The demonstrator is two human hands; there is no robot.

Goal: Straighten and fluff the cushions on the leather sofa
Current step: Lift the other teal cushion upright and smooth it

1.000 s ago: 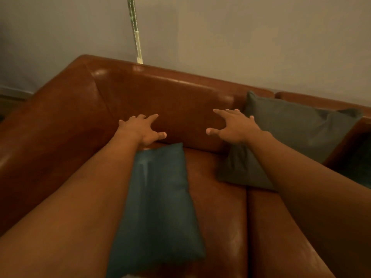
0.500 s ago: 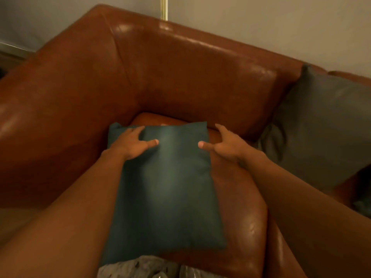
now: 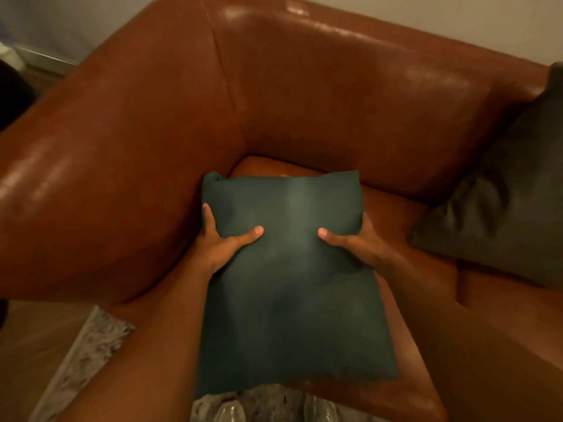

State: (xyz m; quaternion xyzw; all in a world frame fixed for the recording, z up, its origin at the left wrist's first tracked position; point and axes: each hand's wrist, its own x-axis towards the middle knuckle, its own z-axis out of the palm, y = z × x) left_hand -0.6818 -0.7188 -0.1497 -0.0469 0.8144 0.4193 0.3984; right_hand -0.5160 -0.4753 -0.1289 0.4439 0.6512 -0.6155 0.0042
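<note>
A teal cushion (image 3: 289, 284) lies flat on the left seat of the brown leather sofa (image 3: 335, 95), its long side running toward me. My left hand (image 3: 222, 242) grips its left edge, thumb on top and fingers wrapped along the side. My right hand (image 3: 356, 242) grips the right edge the same way, with its fingers hidden under the cushion. A dark grey cushion (image 3: 502, 208) leans against the backrest at the right.
The sofa's armrest (image 3: 106, 166) rises close on the left. A pale patterned rug (image 3: 88, 351) lies on the wooden floor at the lower left. My shoes (image 3: 231, 411) show at the bottom edge. A wall runs behind the sofa.
My hands came down from the backrest onto the teal cushion and closed on its two side edges. The view tilted down and closer to the seat.
</note>
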